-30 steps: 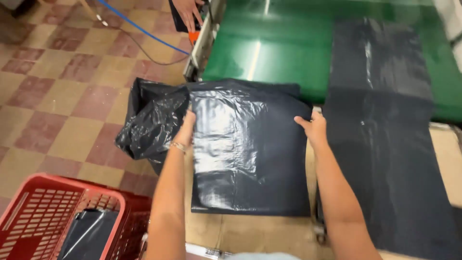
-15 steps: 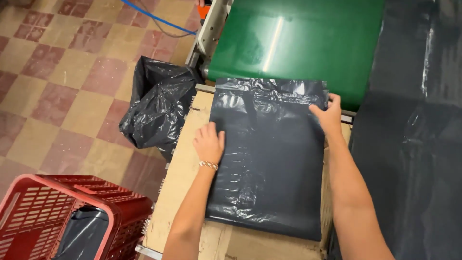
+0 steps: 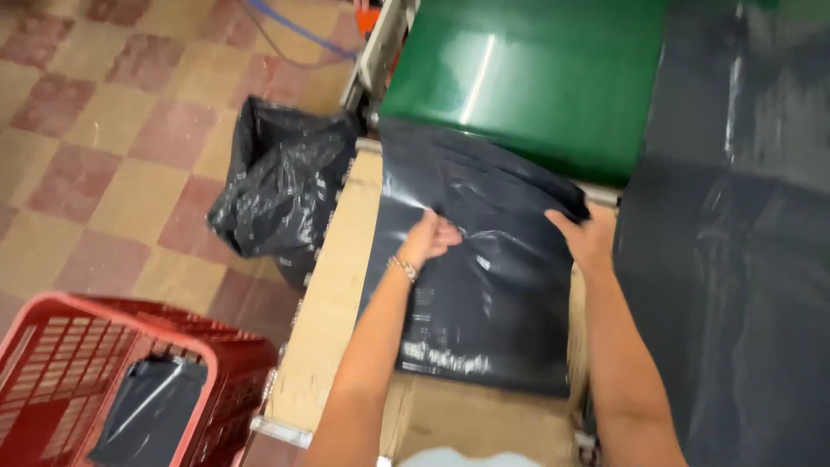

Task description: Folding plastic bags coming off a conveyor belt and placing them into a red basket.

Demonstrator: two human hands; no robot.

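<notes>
Bag: black plastic mailer bag (image 3: 493, 294) lies flat on the wooden bench (image 3: 333, 329), just below the green belt (image 3: 527, 78)
Left hand (image 3: 432, 238): closed, pinching a fold mid-bag
Right hand (image 3: 588, 242): gripping the bag's right edge
Handling: probably light, limp, slick; hold by edges

Black bag (image 3: 484, 294), green belt (image 3: 536, 78), red basket (image 3: 52, 346)

Both forearms run off the bottom edge, near six o'clock. The red basket (image 3: 104, 380) is cut off at eight o'clock. The dark sheet (image 3: 735, 259) at three o'clock leaves the right edge. Motion blur softens the grey bag (image 3: 484, 285); the fingers (image 3: 445, 232) of the left hand (image 3: 430, 239) bunch into its folds, their tips hidden.
</notes>
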